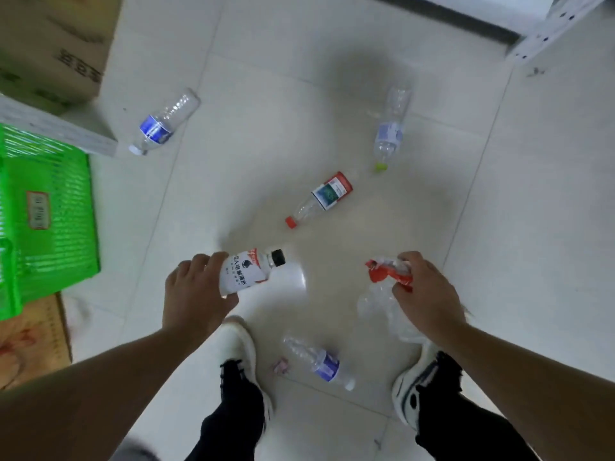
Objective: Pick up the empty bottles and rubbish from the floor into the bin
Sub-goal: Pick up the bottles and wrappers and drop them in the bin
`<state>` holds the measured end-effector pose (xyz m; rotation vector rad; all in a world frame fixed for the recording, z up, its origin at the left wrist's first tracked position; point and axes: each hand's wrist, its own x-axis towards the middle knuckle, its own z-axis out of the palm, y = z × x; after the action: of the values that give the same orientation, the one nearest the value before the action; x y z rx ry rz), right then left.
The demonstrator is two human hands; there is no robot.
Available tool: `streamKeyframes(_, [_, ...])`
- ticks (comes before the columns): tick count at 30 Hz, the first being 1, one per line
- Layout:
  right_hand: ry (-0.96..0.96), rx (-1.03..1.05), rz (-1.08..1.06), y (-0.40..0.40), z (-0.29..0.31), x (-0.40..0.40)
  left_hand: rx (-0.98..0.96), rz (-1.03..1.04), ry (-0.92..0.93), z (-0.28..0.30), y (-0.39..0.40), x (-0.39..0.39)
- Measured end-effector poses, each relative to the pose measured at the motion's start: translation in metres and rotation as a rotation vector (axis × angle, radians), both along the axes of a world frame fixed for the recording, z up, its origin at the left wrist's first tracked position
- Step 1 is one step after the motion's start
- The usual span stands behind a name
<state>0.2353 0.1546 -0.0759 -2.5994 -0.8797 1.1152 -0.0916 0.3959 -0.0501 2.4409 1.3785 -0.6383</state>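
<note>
The left hand (196, 291) is closed around a white-labelled bottle (248, 269) with a black cap, held above the floor. The right hand (427, 291) clutches a crushed clear bottle (382, 302) with a torn red label; fingers are curled over its upper end.

The floor (332, 61) consists of large pale glossy tiles with thin grey joints. A green slatted basket (50, 201) occupies the left edge. Above it stands a cardboard box (56, 44), with a white board (60, 131) lying between them. A white perforated metal rack frame (549, 24) stands at the upper right, beside a dark strip along the wall base.

Four bottles lie on the tiles, well apart:
- a blue-labelled bottle (163, 123) near the board;
- a green-capped bottle (389, 128) at the upper centre;
- a red-capped bottle (321, 197) in the middle;
- a second blue-labelled bottle (317, 361) between the white shoes (239, 341).

A small pink scrap (279, 366) lies just beside that last bottle.
</note>
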Motion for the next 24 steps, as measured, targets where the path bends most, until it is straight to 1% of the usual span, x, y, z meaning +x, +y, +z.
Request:
streamKeyframes(4, [-0.054, 0.07, 0.022, 0.038, 0.071, 0.022, -0.017, 0.092, -0.05, 0.072, -0.002, 0.026])
streamKeyframes(9, [0.021, 0.077, 0.081, 0.074, 0.14, 0.039, -0.004, 0.208, -0.058, 0.149, -0.003, 0.04])
streamKeyframes(13, [0.067, 0.087, 0.169, 0.095, 0.172, 0.04, -0.007, 0.304, -0.039, 0.19, 0.003, 0.038])
streamKeyframes(15, [0.082, 0.057, 0.219, 0.103, 0.179, 0.037, -0.025, 0.339, -0.013, 0.2, 0.008, 0.034])
streamKeyframes(18, [0.072, 0.033, 0.292, 0.114, 0.173, 0.033, -0.046, 0.399, -0.042, 0.2, 0.03, 0.032])
streamKeyframes(22, [0.041, -0.055, 0.361, 0.14, 0.149, 0.023, -0.082, 0.405, -0.064, 0.17, 0.074, 0.027])
streamKeyframes(24, [0.015, -0.083, 0.409, 0.163, 0.136, 0.018, -0.115, 0.348, -0.103, 0.15, 0.103, 0.026])
